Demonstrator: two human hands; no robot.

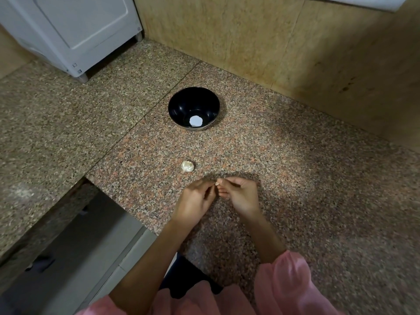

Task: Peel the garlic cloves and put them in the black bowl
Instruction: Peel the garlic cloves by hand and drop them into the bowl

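Here left hand (195, 201) and right hand (241, 196) together pinch a clove (216, 183); granite counter (295, 155) stretches from them to black bowl (193, 108)

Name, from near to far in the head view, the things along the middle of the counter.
Pink sleeve → left hand and right hand, pinching a small clove together → garlic piece lying on the counter → black bowl → tan wall.

The fingers (208, 184) of the left hand (195, 198) and right hand (238, 194) cover all but a tiny pale bit (216, 183) pinched between them, too small to tell clove from skin. Whether the white patch (195, 121) in the black bowl (179, 105) is an object or glare cannot be told. The white appliance (75, 30) at far left and the pink sleeves (286, 285) nearest are cut off by the edges.
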